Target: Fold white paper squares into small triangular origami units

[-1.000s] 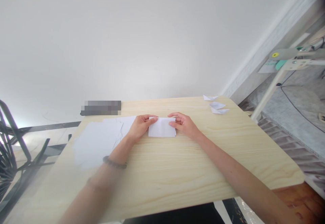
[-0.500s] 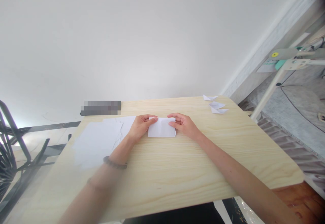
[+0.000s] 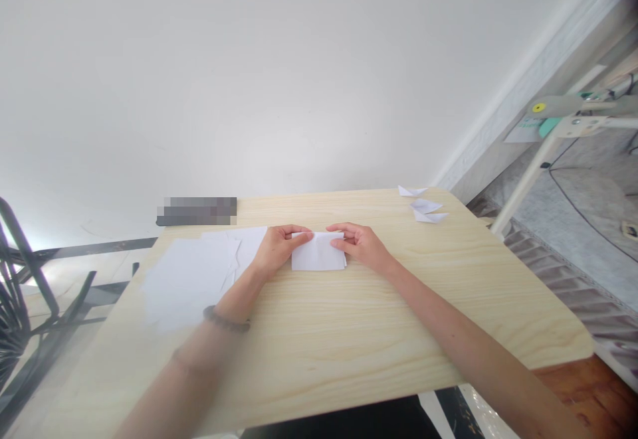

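Observation:
A folded sheet of white paper (image 3: 318, 257) is held between my two hands over the middle of the table. My left hand (image 3: 277, 248) pinches its upper left edge, thumb on the near face and fingers behind. On the other side, my right hand (image 3: 363, 245) grips the upper right edge the same way, its thumb lying on the paper. Layers of the fold show at the lower right corner. The fingertips behind the paper are partly hidden. A dark beaded bracelet (image 3: 226, 319) circles my left wrist.
Loose white sheets (image 3: 184, 279) lie left of my left hand on the wooden table (image 3: 319, 352). Several small folded paper boats (image 3: 429, 212) stand at the back right corner. A dark, pixelated object (image 3: 197, 212) lies at the back left, near the wall (image 3: 299, 80).
My left thumb has slid slightly right along the paper's top edge. Both hands keep their hold, and the rest looks the same.

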`<state>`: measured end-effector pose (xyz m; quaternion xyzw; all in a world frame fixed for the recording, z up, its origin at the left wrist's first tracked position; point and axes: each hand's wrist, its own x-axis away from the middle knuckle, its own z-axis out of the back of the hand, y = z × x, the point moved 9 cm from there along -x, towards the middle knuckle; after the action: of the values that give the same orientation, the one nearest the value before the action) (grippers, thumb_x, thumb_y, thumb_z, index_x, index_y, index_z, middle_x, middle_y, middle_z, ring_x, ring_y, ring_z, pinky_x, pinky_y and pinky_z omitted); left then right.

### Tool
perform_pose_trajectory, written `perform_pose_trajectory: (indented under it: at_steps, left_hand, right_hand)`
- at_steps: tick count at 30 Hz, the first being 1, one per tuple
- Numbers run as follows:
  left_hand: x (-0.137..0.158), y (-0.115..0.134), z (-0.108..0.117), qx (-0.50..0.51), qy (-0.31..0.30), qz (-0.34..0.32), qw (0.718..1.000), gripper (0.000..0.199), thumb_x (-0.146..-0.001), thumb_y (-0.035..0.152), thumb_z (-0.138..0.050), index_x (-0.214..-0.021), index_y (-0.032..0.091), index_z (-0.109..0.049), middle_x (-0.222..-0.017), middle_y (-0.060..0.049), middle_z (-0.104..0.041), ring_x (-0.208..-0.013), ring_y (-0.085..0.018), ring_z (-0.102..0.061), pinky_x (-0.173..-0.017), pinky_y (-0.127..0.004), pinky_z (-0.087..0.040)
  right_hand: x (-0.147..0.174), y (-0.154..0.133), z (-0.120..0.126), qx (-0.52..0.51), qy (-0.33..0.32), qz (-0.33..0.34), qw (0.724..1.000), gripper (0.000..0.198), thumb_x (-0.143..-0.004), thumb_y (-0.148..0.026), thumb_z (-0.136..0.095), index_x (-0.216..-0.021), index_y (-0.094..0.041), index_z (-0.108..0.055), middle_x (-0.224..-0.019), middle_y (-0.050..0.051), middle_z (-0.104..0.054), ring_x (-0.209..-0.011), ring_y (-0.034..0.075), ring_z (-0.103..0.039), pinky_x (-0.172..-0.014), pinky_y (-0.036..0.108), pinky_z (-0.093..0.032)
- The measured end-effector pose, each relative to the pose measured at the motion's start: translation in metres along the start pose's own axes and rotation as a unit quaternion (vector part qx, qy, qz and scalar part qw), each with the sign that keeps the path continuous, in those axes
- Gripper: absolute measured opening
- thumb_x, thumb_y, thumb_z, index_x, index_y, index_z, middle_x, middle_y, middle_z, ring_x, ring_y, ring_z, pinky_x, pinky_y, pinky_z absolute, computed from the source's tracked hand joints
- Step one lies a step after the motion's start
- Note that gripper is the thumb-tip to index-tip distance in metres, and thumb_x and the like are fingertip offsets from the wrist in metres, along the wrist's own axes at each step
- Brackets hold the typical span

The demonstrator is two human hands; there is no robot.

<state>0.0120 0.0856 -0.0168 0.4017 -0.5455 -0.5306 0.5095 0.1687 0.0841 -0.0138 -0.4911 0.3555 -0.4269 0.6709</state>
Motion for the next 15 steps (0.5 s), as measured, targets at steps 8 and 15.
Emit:
perform_pose_trajectory:
  at_steps: [8,15]
  left_hand:
    - [0.001,0.002,-0.003,0.005,0.001,-0.001,1.000,0.028,-0.063,0.038,-0.066,-0.079,0.015,-0.066,-0.070,-0.002,-0.065,-0.058,-0.012,-0.055,-0.051,-0.021,-0.040]
    - [0.001,0.001,-0.007,-0.018,0.006,-0.011,1.000,0.031,-0.062,0.039,-0.066,-0.080,0.014,-0.065,-0.068,-0.004,-0.065,-0.056,-0.013,-0.056,-0.049,-0.021,-0.040]
  right_hand:
    - [-0.002,0.000,-0.005,0.001,-0.007,0.002,1.000,0.033,-0.072,-0.030,-0.056,-0.103,-0.018,-0.056,-0.079,0.002,-0.060,-0.061,0.011,-0.053,-0.054,0.022,-0.041]
    - [-0.003,-0.024,-0.003,0.110,0.060,0.060,0.990,0.021,-0.076,-0.035,-0.052,-0.081,-0.019,-0.063,-0.081,0.003,-0.065,-0.076,0.015,-0.058,-0.062,0.024,-0.042]
